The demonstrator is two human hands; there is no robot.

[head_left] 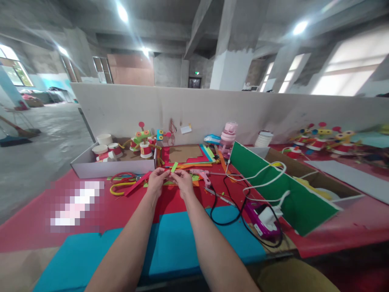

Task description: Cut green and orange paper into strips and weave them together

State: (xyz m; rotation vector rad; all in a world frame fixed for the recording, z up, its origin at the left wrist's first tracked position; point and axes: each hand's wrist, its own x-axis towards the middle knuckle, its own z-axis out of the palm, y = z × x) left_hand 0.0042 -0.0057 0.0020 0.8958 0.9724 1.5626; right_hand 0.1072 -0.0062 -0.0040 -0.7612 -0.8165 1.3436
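Between my two hands is a small strip of light green paper (174, 166), pinched at its lower end. My left hand (157, 180) has its thumb and fingertips closed at the strip's left side. From the right, my right hand (182, 180) pinches the same strip. A pink glue gun (204, 177) lies just right of my right hand. Left of my left hand are scissors with red and yellow handles (121, 187) and a dark pink paper strip (137, 185). More coloured paper pieces lie beneath and behind my hands.
A white box (114, 168) with paper cups and cup figures stands at the left. On the right are a green-sided divided box (282, 190), a purple power strip (263, 221) and looping cables. A pink bottle (227, 138) stands behind. Blue sheets (209, 235) cover the front edge.
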